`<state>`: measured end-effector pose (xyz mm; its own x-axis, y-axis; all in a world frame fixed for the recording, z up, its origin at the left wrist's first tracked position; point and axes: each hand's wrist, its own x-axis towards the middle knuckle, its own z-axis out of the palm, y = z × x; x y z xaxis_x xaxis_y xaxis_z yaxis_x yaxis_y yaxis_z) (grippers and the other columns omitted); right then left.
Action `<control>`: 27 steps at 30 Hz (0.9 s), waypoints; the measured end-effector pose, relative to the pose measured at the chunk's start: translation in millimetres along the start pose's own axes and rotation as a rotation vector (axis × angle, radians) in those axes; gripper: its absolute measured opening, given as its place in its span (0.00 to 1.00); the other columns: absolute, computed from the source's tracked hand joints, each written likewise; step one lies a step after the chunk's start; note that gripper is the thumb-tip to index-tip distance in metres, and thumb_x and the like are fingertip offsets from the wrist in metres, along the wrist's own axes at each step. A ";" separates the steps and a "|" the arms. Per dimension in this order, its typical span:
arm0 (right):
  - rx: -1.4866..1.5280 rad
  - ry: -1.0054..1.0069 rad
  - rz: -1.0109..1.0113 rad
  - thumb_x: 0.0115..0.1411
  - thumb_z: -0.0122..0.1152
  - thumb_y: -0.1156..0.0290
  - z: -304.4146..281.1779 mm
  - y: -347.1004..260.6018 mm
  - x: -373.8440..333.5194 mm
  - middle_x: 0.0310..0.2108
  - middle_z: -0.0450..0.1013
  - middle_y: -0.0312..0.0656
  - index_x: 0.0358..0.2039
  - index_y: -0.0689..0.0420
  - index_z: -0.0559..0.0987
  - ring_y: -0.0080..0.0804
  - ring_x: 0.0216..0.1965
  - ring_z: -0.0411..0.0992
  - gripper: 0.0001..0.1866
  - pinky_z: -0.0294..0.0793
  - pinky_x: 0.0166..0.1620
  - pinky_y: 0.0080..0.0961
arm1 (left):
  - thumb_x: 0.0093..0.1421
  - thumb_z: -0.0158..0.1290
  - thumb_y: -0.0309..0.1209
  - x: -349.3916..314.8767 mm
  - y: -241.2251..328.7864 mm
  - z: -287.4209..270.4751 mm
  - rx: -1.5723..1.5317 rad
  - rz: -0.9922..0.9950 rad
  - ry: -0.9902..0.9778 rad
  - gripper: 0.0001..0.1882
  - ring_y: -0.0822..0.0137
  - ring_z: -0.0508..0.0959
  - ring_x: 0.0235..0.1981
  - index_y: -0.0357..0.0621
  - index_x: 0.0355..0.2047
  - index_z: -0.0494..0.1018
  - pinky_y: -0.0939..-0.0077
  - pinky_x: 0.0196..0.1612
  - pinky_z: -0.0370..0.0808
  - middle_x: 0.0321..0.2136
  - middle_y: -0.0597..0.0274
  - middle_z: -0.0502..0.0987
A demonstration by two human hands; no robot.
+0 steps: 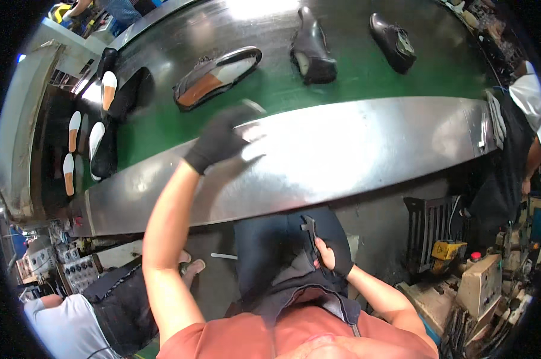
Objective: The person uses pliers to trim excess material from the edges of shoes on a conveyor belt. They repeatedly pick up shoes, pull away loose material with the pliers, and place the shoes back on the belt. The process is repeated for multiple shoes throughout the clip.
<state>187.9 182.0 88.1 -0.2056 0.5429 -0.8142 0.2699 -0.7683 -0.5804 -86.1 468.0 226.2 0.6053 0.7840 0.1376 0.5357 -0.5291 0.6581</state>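
My left hand (pixel 219 139), in a dark glove with bare fingertips, hangs over the shiny metal ledge (pixel 366 149). Motion blurs it, but its fingers look stretched out and apart, with nothing visible in them. Just beyond it, a dark shoe (pixel 189 87) lies tipped on the green belt (pixel 276 93), its tan and white sole facing me. My right hand (pixel 336 256), gloved too, is closed at my lap around a slim dark tool (pixel 309 230) with a short crosswise head. The tool's exact kind is unclear.
Two more dark shoes, one upright (pixel 393 45) and another (pixel 315 51), stand farther right on the belt. Several dark shoes with pale soles (pixel 97 140) are at the left end. Coworkers sit at lower left (pixel 73 323) and far right (pixel 503 161). Machinery (pixel 479 287) stands at lower right.
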 end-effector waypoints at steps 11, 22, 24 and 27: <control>0.163 -0.109 0.097 0.66 0.38 0.43 -10.8 10.0 17.9 0.13 0.69 0.43 0.17 0.59 0.71 0.31 0.16 0.73 0.33 0.71 0.22 0.25 | 0.46 0.59 0.56 9.6 -115.7 -18.2 0.534 -0.794 0.453 0.40 0.43 0.74 0.47 0.33 0.49 0.68 0.58 0.50 0.69 0.44 0.38 0.74; 0.055 -0.132 0.042 0.64 0.30 0.36 -7.1 39.7 5.8 0.14 0.73 0.43 0.19 0.62 0.78 0.28 0.16 0.71 0.43 0.70 0.24 0.21 | 0.56 0.54 0.31 -66.7 1.8 -46.1 -0.833 -0.979 0.594 0.18 0.66 0.74 0.35 0.44 0.48 0.70 0.72 0.39 0.70 0.40 0.60 0.74; 0.090 -0.117 0.014 0.62 0.33 0.33 -2.5 46.1 -2.8 0.15 0.73 0.44 0.19 0.64 0.78 0.30 0.17 0.72 0.43 0.72 0.25 0.21 | 0.56 0.53 0.30 -167.0 -9.5 -9.5 -0.896 -0.634 0.677 0.21 0.67 0.73 0.39 0.44 0.52 0.68 0.70 0.40 0.72 0.43 0.60 0.73; 0.208 0.017 -0.017 0.61 0.34 0.32 5.7 70.5 -25.7 0.16 0.73 0.45 0.22 0.65 0.78 0.31 0.18 0.73 0.43 0.73 0.27 0.22 | 0.54 0.55 0.31 -256.5 37.7 42.9 -0.836 -0.618 0.721 0.30 0.65 0.72 0.48 0.43 0.58 0.63 0.66 0.46 0.74 0.48 0.55 0.71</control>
<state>206.9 112.0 68.2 -0.1923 0.5602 -0.8057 0.0663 -0.8117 -0.5803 -195.9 233.0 183.9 -0.2111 0.9641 -0.1611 -0.0804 0.1471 0.9858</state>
